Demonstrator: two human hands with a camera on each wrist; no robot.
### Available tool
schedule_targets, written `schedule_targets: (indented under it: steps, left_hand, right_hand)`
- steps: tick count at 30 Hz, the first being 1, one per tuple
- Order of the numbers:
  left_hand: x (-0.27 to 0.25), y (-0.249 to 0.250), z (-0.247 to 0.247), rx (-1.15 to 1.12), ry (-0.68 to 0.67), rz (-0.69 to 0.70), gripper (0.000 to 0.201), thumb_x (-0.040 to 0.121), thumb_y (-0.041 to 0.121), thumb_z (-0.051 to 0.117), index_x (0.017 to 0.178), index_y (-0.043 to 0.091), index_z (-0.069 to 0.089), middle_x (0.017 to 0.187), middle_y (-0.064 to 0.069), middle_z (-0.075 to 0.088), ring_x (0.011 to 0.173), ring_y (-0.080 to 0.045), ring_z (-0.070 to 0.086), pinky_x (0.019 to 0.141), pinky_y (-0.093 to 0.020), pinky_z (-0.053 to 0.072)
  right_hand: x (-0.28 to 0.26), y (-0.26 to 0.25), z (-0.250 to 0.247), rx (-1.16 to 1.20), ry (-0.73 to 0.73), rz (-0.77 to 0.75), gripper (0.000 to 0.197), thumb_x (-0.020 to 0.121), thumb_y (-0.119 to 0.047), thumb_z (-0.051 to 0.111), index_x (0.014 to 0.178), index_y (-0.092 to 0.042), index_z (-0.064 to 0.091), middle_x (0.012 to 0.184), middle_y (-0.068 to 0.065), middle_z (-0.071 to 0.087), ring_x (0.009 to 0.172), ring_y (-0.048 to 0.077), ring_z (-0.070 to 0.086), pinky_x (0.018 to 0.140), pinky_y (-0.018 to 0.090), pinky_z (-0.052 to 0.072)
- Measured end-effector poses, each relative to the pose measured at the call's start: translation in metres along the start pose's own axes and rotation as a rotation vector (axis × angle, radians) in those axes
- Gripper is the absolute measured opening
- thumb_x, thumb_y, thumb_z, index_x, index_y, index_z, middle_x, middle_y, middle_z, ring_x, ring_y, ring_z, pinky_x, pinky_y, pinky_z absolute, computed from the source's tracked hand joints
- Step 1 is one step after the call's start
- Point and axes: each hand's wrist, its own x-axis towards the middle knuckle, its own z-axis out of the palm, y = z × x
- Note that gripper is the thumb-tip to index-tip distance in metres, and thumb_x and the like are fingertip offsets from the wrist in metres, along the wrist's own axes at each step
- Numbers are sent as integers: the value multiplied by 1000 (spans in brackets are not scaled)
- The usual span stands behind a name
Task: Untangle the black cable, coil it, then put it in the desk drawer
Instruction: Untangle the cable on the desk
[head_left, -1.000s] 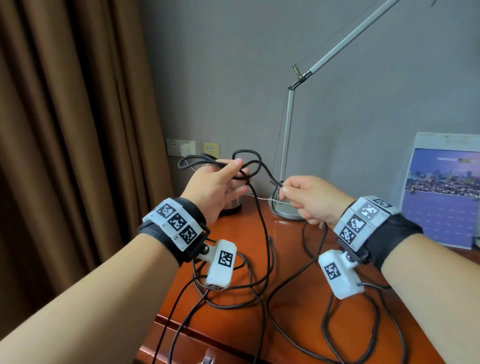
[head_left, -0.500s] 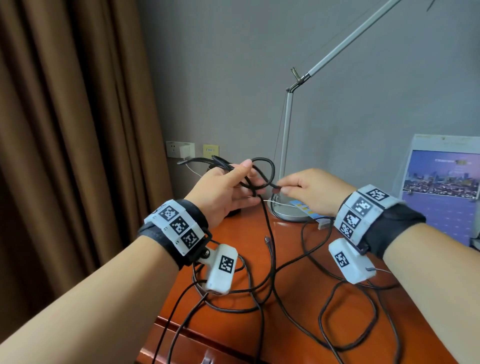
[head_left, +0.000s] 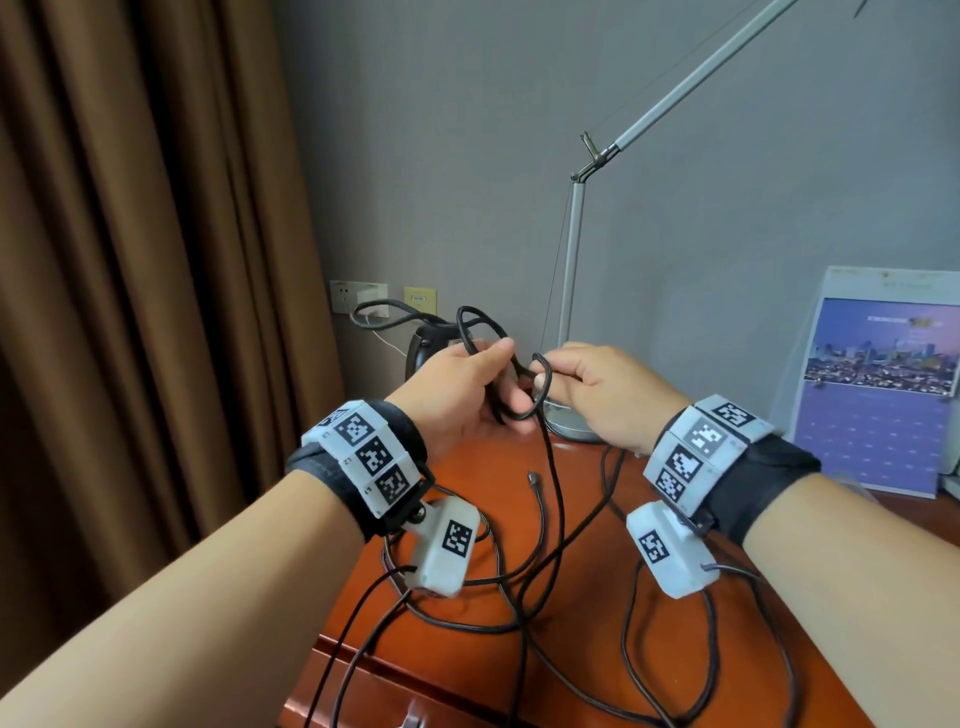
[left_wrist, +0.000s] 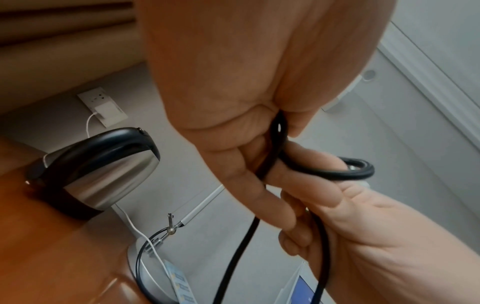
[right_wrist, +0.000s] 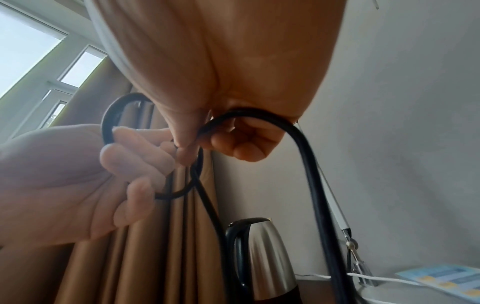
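Observation:
The black cable (head_left: 550, 457) runs from my hands down onto the red-brown desk (head_left: 571, 691), where it lies in loose loops. My left hand (head_left: 506, 374) grips several small loops of it above the desk's back left corner; two loops stick up behind the fingers. My right hand (head_left: 545, 382) is right beside it and pinches one more loop against the left fingers. The left wrist view shows the cable (left_wrist: 279, 144) caught in the left hand's fold (left_wrist: 233, 102). In the right wrist view the cable (right_wrist: 309, 164) arcs out of the right hand (right_wrist: 233, 82). The drawer front (head_left: 353, 691) is shut.
A steel kettle (left_wrist: 109, 174) with a black handle stands behind my left hand. The desk lamp's base (head_left: 571, 426) sits just beyond my hands, with its arm (head_left: 675, 98) rising to the right. A calendar (head_left: 878, 384) leans on the wall at right. Brown curtains (head_left: 130, 260) hang at left.
My right hand has moved left with its part of the cable and now meets the left hand, forming another loop there. Both hands sit slightly higher.

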Motion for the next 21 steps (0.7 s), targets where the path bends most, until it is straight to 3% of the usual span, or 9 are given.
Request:
schedule_targets:
  steps: [4,7,9,10,12,14,17,19,21]
  left_hand:
    - [-3,-1,-1,-20,-54,-13,31,112,22,43,91,5,58,65,-14,59,57,-32,62,72,-50,61]
    - [-6,-3,-3,27,-93,-7,21,110,16,46,101,4,60,64,-14,59,56,-31,63,74,-51,59]
    - [-6,-6,-5,108,-98,-8,19,109,16,48,111,2,61,63,-13,60,57,-31,62,69,-46,60]
    - [-5,-8,-5,161,-85,-1,20,109,17,49,113,1,61,62,-13,60,58,-30,61,67,-44,60]
    - [-2,-12,-6,291,-44,55,19,108,17,51,108,2,63,58,-11,60,59,-27,60,68,-44,60]
    - [1,-14,-6,476,-9,136,19,104,22,57,93,10,67,56,-5,61,59,-20,59,71,-43,56]
    - [5,-11,-4,655,50,210,18,98,26,68,87,12,70,52,6,60,54,-13,58,65,-35,56]
    - [6,-10,-1,687,79,251,14,94,25,72,88,13,71,53,7,60,50,-9,55,58,-29,52]
    - [7,-11,1,714,96,286,12,92,26,73,87,15,73,59,3,64,48,-5,53,56,-29,52]
  right_hand:
    - [-1,-3,12,-60,146,93,20,105,-36,51,92,-24,62,72,-4,62,68,20,62,61,33,48]
    - [1,0,21,43,123,196,12,104,-33,51,113,-25,52,94,-1,66,65,22,68,59,36,55]
    - [3,2,22,123,10,218,34,105,-22,47,137,-30,45,112,-1,63,60,19,68,56,33,54]
    - [4,3,21,170,-44,218,41,104,-15,45,142,-30,45,109,0,64,58,16,66,57,32,54]
    - [6,2,15,288,-117,220,41,98,-4,42,130,-25,58,85,3,67,56,14,60,59,34,52]
    - [8,1,8,390,-107,279,36,94,-2,46,114,-22,68,63,-5,64,58,11,56,59,29,48]
    - [11,1,-2,453,-78,283,15,99,-18,59,99,-17,74,78,-4,73,76,14,64,68,28,49]
    - [15,2,-5,389,-79,258,17,98,-30,65,97,-16,75,89,3,77,81,19,72,74,33,58]
    - [19,2,-7,195,-15,220,18,95,-34,69,89,-18,75,87,5,77,80,22,76,77,41,63]
